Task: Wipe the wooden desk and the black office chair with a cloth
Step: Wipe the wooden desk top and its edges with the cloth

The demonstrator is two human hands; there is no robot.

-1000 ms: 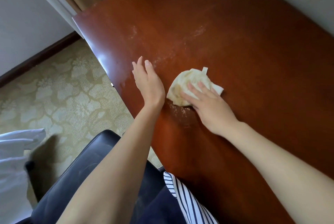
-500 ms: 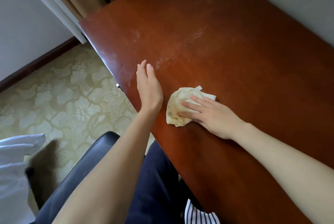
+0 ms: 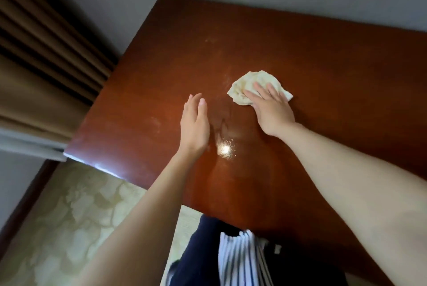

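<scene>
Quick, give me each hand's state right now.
Left hand: open, fingers straight, holding nothing.
Right hand: open, flat fingers pressing the cloth onto the desk.

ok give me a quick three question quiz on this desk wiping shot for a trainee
1. Which of the hands presses the cloth flat on the desk? A left, B right, C both.
2. True or false: the left hand holds a second cloth.
3. Fill the gap: beyond the desk's left edge hangs a brown ___.

Key
1. B: the right hand lies on the cloth with straight fingers.
2. False: the left hand is open and holds nothing.
3. curtain
</scene>
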